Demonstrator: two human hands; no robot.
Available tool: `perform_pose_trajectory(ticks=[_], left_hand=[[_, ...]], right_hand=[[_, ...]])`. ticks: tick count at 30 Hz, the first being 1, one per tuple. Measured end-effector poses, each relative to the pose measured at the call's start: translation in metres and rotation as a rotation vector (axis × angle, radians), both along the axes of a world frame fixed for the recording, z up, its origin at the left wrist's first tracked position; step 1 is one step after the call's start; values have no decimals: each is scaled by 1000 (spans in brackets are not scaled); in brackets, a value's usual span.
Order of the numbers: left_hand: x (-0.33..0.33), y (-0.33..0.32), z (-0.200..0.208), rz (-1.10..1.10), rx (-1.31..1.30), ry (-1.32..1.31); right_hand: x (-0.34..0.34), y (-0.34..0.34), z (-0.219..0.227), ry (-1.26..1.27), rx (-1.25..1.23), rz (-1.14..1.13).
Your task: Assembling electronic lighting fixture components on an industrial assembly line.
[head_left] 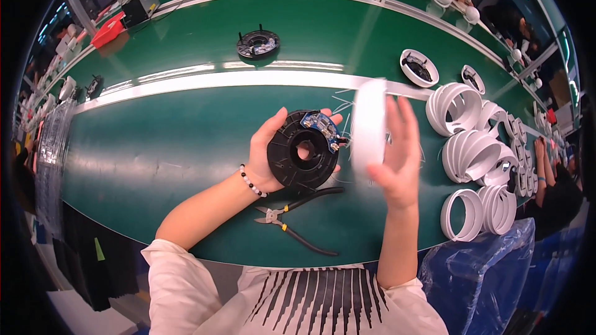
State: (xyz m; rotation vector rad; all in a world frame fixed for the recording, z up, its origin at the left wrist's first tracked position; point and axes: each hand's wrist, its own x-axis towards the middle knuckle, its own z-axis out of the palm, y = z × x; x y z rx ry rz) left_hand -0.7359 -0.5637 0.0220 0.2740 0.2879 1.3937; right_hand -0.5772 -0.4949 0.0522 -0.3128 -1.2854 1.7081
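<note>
Black disc is held in the left hand, best steadied by its edge, off the circuit board, while the blurred right hand seems to grip a white ring just beside.

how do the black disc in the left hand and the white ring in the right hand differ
The black disc carries a blue circuit board; the white ring shows a plain white side. The disc turns its face to the camera, while the ring appears nearly edge-on. The disc looks fairly sharp; the ring is blurred. Both are held, one in each hand.
</note>
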Motion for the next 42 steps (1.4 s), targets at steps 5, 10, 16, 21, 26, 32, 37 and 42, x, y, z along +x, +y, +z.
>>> perform_pose_trajectory(ticks=[5, 10, 16, 21, 26, 32, 37, 42], left_hand=[[-9, 1, -2, -1, -55, 130], [-11, -1, -8, -53, -137, 108], [-14, -1, -7, -88, -200, 129], [-13, 3, -8, -29, -277, 167], [-16, -1, -10, -106, -36, -46], [-5, 0, -2, 3, -123, 123], [-12, -3, -6, -67, -77, 169], [-12, -5, -16, 9, -16, 265]], right_hand=[[-17, -10, -28, -419, 579, -24], [-14, -5, -29, -442, 653, 41], [-10, -3, -24, -372, 692, 127], [-15, -5, -21, -429, 740, 127], [-23, -13, -24, -540, 986, -68], [-21, -10, -27, -637, 866, -137], [-16, -1, -18, -608, 887, 28], [-18, -1, -20, -593, 870, -13]])
